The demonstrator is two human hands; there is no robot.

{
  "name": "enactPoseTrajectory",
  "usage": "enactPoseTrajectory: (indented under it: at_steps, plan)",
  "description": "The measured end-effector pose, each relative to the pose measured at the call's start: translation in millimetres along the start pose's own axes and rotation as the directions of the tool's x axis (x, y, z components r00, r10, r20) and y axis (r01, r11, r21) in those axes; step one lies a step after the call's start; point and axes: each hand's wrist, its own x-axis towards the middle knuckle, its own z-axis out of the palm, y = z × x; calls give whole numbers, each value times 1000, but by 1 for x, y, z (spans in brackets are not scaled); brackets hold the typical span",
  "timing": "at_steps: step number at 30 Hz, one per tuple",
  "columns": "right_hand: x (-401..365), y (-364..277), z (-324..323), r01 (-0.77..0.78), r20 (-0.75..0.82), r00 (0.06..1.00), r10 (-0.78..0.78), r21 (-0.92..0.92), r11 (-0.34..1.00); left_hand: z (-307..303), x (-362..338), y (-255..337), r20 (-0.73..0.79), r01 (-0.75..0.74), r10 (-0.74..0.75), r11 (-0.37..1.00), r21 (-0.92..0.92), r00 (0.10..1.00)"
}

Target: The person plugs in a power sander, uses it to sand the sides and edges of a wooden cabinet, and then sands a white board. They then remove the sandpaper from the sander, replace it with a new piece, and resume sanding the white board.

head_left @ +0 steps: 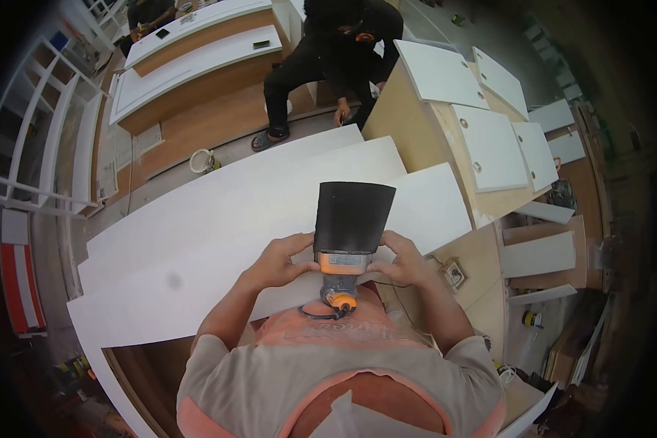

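Note:
An orange and grey power sander (343,264) lies at the front edge of the white panels (219,219), its cord curling beside my shirt. A black sheet (353,217) extends from its far side over the panels. My left hand (282,260) is at the left side, fingers at the sheet's edge and thumb against the orange body. On the right side my right hand (401,259) has its thumb near the body and its fingers at the sheet's edge. Both hands hold the sheet and sander between them.
Across the panels a person in dark clothes (328,66) bends down. White boards (489,146) lie on a wooden surface at the right. A bucket (203,161) stands on the floor beyond the panels. Another person (150,16) is at the far left bench.

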Motion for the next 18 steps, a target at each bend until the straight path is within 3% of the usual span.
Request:
enactPoseTrajectory:
  at_steps: [3, 5, 11, 18]
  plan:
    - [1, 11, -1, 44, 22, 999, -44, -23, 999, -2, 5, -4, 48, 35, -36, 999, 22, 998]
    - [5, 14, -2, 65, 73, 995, -63, -20, 998, -2, 8, -11, 1, -142, 143, 983, 114, 990]
    - [11, 6, -6, 45, 123, 992, -36, -73, 996, 0, 4, -20, -9, -170, 173, 974, 149, 985]
    - [19, 7, -10, 136, 173, 978, -112, -133, 982, 2, 7, -33, -49, -202, 211, 969, 142, 976]
